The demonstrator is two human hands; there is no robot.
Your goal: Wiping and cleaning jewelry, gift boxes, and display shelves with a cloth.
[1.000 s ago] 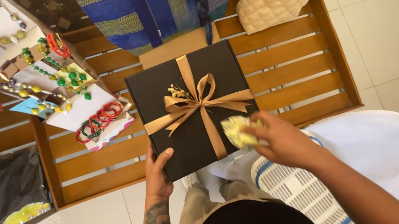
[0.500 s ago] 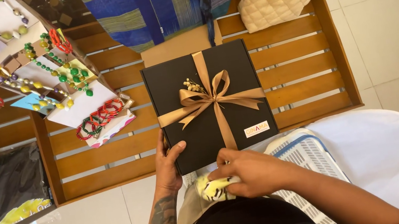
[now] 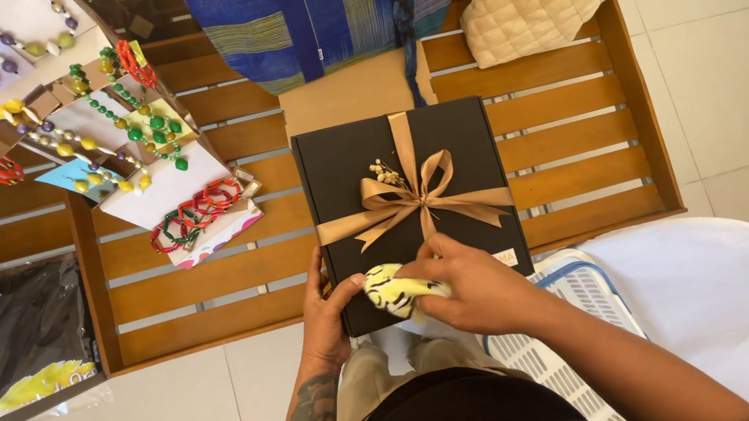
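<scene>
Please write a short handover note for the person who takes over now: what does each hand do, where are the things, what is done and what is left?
Left hand: grips the near left corner of the black box and steadies it.
Right hand: holds a yellow cloth pressed on the box's near edge.
Box: lies on the slatted wooden table, closed, with the gold ribbon tied in a bow.
Done: box is tied and decorated.
Left: cloth is only at the near edge; the other parts of the lid probably remain to wipe.

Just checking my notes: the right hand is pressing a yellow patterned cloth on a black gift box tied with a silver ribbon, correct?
Not quite. In the head view the ribbon is gold-tan, not silver. The rest holds: the right hand presses a yellow patterned cloth on the black gift box.
</scene>
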